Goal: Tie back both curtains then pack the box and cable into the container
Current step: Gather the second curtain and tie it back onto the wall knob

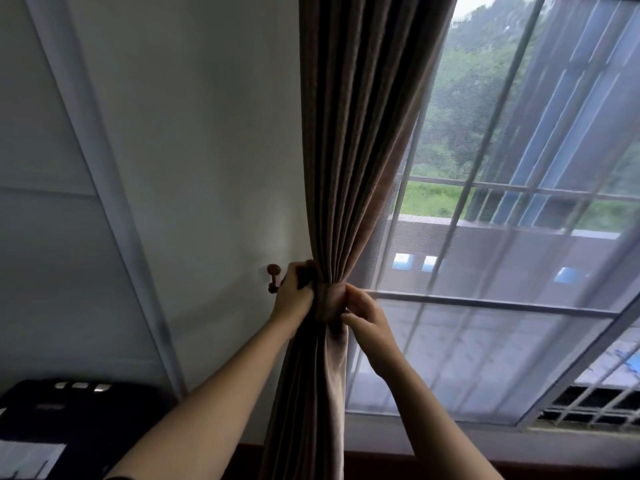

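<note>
A brown curtain hangs beside the window, gathered into a tight bunch at mid height. A matching fabric tieback wraps around the bunch. My left hand grips the tieback's end on the curtain's left side, close to a dark wooden wall hook. My right hand pinches the tieback and the curtain on the right side. The box, cable and container are not in view.
A white wall lies left of the curtain. A sheer white curtain covers the window at right. A black object with white paper on it sits at lower left. A dark sill runs along the bottom.
</note>
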Available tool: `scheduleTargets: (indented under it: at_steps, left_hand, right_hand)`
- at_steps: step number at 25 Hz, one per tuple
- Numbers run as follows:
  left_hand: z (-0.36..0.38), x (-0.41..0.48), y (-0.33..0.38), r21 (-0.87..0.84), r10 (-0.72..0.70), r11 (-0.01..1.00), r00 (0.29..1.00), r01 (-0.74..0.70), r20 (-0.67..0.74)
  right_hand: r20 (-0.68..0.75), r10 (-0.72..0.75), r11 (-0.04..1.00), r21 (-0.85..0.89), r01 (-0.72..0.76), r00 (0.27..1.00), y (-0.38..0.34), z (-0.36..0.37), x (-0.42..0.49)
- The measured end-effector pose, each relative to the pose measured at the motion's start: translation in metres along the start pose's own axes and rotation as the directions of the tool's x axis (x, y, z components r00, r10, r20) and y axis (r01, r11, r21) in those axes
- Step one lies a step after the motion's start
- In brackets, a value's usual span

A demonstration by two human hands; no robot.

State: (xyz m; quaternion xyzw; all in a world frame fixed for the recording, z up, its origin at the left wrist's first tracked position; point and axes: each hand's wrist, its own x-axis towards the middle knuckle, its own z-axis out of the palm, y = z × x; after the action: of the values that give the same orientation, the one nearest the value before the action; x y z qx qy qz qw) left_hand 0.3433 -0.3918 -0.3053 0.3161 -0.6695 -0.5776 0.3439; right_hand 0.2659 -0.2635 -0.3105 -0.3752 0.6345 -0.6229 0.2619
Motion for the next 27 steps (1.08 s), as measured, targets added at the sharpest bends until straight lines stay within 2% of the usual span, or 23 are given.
scheduleTargets:
  at_steps: [2, 4, 7, 9, 13, 17, 20, 24, 27]
  left_hand:
    - [-0.004, 0.002, -0.003, 0.009, 0.067, 0.998, 0.991, -0.068, 0.119]
    - [-0.010, 0.002, 0.004, 0.108, 0.059, 0.991, 0.978, -0.082, 0.202]
    - [-0.013, -0.001, 0.023, 0.246, 0.021, 0.966, 0.967, -0.086, 0.254]
    - [-0.011, -0.002, 0.033, 0.263, -0.048, 0.965, 0.969, -0.017, 0.241]
    - [0.000, 0.005, 0.014, 0.111, -0.116, 0.990, 0.966, 0.092, 0.233]
    - [0.008, 0.013, -0.005, -0.049, -0.287, 0.956, 0.956, 0.290, 0.063]
    - [0.014, 0.012, -0.001, -0.192, -0.408, 0.889, 0.909, 0.416, 0.082]
    - [0.015, 0.005, 0.003, -0.274, -0.401, 0.863, 0.906, 0.424, 0.137]
    - [0.012, -0.001, 0.008, -0.268, -0.391, 0.863, 0.903, 0.427, 0.180]
  right_hand:
    - [0.000, 0.004, 1.000, -0.007, -0.004, 1.000, 0.002, -0.002, 0.005]
    - [0.015, 0.025, 1.000, 0.006, -0.025, 1.000, 0.005, -0.004, 0.008]
    - [0.061, 0.031, 0.999, -0.021, -0.029, 0.998, 0.011, -0.008, 0.009]
    - [0.087, 0.040, 0.999, -0.009, -0.039, 0.995, 0.008, -0.010, 0.013]
    - [-0.012, -0.010, 0.997, -0.072, 0.010, 1.000, 0.007, -0.013, 0.020]
    - [-0.020, -0.034, 0.996, -0.089, 0.032, 0.999, 0.011, -0.005, 0.021]
    - [0.068, -0.014, 0.998, -0.056, 0.018, 0.998, 0.009, -0.006, 0.024]
    - [0.192, -0.068, 0.987, -0.132, 0.094, 0.979, 0.004, -0.018, 0.034]
    - [0.254, -0.087, 0.964, -0.222, 0.146, 0.963, -0.004, -0.025, 0.045]
